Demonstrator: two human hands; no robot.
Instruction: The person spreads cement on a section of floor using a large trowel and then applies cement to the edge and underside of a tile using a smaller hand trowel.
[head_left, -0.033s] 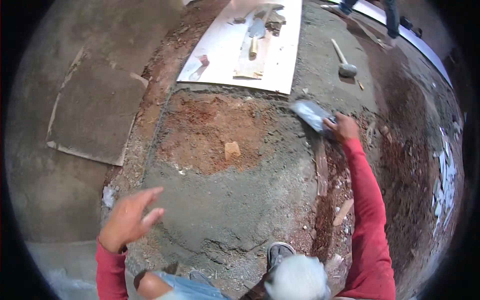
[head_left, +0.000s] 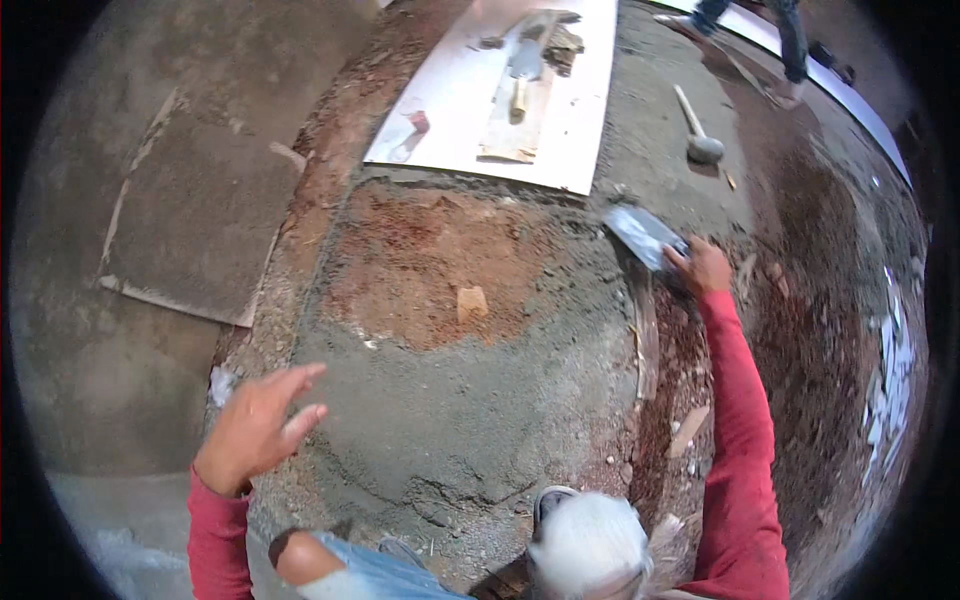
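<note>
My right hand (head_left: 704, 267) grips a flat rectangular finishing trowel (head_left: 640, 236) by its handle. The blade lies low over the far right edge of the grey mortar (head_left: 430, 410), just nearer than a white sheet. My left hand (head_left: 260, 425) hangs empty above the mortar's left side, thumb and fingers apart. Ahead of it is a patch of reddish-brown soil (head_left: 420, 265) ringed by mortar, with a small tan chunk (head_left: 472, 304) on it. Whether the blade presses on the surface is hard to tell.
A pointed trowel (head_left: 524, 70) rests on a board (head_left: 512, 138) atop the white sheet (head_left: 440, 110). A mallet (head_left: 704, 149) lies at far right. At left is a square slab outline (head_left: 190, 220). Another person's legs (head_left: 790, 40) show top right; white shards (head_left: 890, 370) lie right.
The view has shifted slightly. My right hand and the finishing trowel have moved a little to the right, away from the white sheet's corner. My left hand is almost where it was.
</note>
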